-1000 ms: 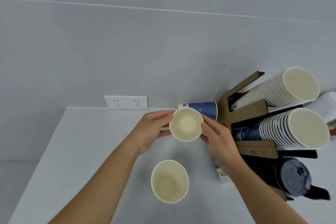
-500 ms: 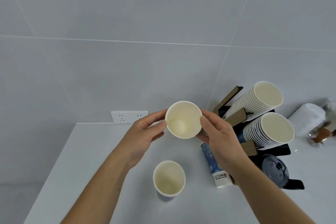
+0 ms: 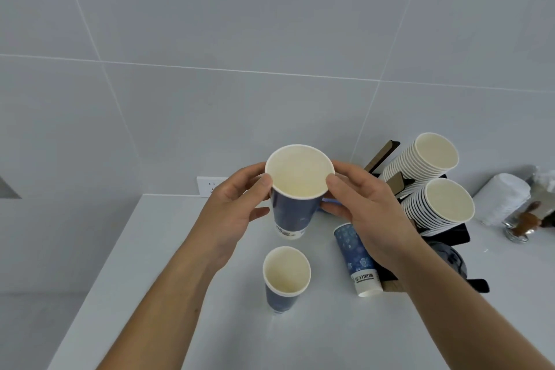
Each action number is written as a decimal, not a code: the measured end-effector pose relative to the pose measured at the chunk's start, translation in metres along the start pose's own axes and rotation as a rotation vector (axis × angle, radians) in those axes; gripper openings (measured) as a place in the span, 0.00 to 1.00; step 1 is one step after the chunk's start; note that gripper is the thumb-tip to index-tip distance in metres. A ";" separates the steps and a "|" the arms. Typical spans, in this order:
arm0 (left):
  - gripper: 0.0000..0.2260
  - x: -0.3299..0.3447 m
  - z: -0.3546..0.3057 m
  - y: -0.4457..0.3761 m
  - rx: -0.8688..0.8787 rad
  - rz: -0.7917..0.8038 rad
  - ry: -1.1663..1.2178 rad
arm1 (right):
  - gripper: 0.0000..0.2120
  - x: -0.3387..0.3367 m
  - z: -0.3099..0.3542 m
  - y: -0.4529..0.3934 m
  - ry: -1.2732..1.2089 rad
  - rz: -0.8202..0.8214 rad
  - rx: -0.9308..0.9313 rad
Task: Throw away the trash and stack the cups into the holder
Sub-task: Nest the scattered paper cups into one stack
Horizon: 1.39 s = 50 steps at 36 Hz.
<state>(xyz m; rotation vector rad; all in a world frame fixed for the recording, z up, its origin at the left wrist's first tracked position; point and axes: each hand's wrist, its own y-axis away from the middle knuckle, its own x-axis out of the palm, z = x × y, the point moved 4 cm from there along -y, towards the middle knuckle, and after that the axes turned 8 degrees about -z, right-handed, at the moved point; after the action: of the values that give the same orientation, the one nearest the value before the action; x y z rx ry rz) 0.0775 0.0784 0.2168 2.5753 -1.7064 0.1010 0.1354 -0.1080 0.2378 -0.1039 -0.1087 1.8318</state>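
Left hand (image 3: 237, 213) and right hand (image 3: 369, 213) gripped 1 raised blue paper cup (image 3: 295, 204), fingers wrapped just under rim. Likely light, crushable; best held by its sidewall.

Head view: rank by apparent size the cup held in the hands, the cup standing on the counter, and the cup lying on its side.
1. Held cup: largest, though nearest the camera.
2./3. Standing cup and lying cup: look alike, so unranked; probably all one size.
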 end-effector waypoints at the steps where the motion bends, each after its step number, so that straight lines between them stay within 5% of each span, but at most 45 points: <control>1: 0.09 0.000 0.001 0.002 -0.005 -0.004 -0.003 | 0.10 0.001 -0.001 0.001 0.004 -0.003 0.000; 35: 0.07 -0.014 0.100 0.049 -0.347 -0.198 -0.053 | 0.12 0.005 -0.098 0.028 0.264 -0.117 0.366; 50: 0.09 -0.012 0.128 0.053 -0.247 -0.305 -0.136 | 0.10 0.005 -0.127 0.025 0.609 -0.073 0.287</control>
<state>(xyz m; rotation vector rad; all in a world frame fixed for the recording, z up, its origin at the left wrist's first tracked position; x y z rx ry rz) 0.0279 0.0585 0.0891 2.6619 -1.2436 -0.2842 0.1266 -0.1074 0.1088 -0.4407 0.5674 1.6520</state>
